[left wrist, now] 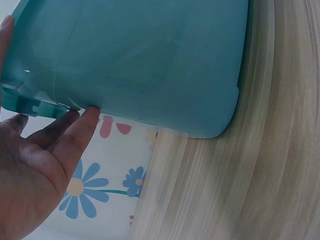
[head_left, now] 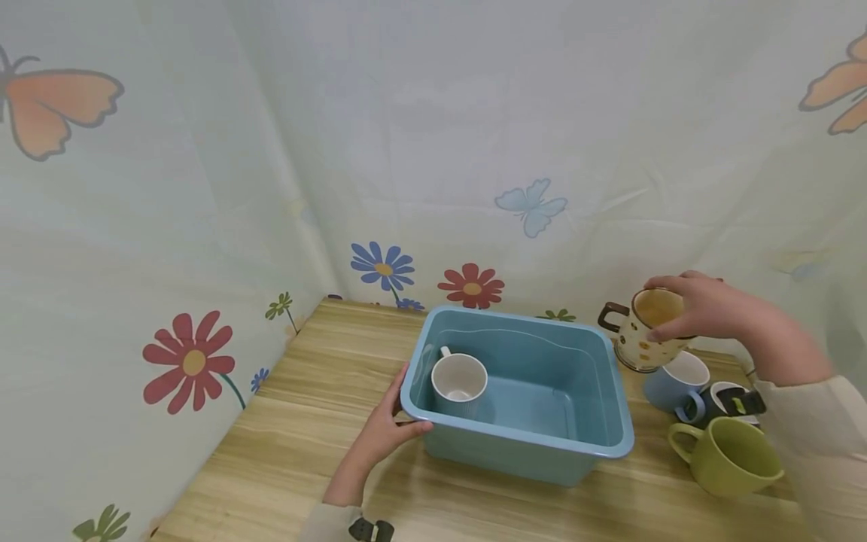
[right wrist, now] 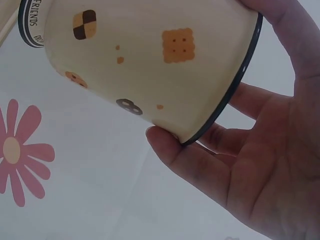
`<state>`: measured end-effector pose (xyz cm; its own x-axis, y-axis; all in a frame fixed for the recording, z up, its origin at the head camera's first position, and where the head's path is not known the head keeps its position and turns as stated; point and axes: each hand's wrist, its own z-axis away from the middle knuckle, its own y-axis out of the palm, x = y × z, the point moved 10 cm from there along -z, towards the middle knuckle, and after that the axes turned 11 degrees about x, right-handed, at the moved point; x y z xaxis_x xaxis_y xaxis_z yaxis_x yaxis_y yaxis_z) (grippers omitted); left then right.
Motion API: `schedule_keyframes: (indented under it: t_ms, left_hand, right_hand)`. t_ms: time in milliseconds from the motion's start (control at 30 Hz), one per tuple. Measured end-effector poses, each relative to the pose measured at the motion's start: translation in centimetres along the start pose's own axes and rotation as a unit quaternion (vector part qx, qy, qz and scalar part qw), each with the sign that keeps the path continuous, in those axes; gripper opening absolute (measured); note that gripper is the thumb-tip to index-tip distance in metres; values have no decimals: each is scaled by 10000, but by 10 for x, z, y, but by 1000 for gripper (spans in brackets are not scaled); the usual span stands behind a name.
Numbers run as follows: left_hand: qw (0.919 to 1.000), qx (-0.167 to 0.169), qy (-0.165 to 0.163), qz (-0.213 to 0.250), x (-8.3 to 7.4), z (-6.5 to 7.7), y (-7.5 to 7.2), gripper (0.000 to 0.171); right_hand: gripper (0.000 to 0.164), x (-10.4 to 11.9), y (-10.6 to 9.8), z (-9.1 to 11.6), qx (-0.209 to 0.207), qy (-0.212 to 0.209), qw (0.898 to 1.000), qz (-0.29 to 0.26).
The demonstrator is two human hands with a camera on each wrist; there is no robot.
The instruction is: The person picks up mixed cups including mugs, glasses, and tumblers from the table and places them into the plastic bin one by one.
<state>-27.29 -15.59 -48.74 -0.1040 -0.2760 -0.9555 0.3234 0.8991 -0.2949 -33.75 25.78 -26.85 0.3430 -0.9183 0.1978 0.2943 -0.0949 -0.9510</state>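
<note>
My right hand (head_left: 711, 305) holds a cream mug (head_left: 643, 342) with cookie prints, a dark rim and a brown handle, gripping it at the rim from above. In the right wrist view, the thumb and fingers close on the rim of this mug (right wrist: 140, 65). The mug hangs tilted beside the right end of a blue plastic tub (head_left: 501, 452). At the tub's front left corner, my left hand (head_left: 386, 436) holds the rim, thumb in front and fingers along the side. A white mug (head_left: 460, 380) stands inside the tub, on its left.
Right of the tub stand a light blue mug (head_left: 667, 388), a dark mug with a white inside (head_left: 714, 403), partly hidden, and a green mug (head_left: 734, 463). The wooden table (head_left: 284, 467) meets a flowered curtain (head_left: 420, 150) at the back and left.
</note>
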Motion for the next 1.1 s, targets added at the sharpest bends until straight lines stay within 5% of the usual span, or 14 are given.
schedule_keyframes:
  t_ms: [1100]
  left_hand:
    - [9999, 30, -76, -75, -2, 2, 0, 110]
  right_hand:
    - [78, 54, 11, -27, 283, -480, 9982, -241]
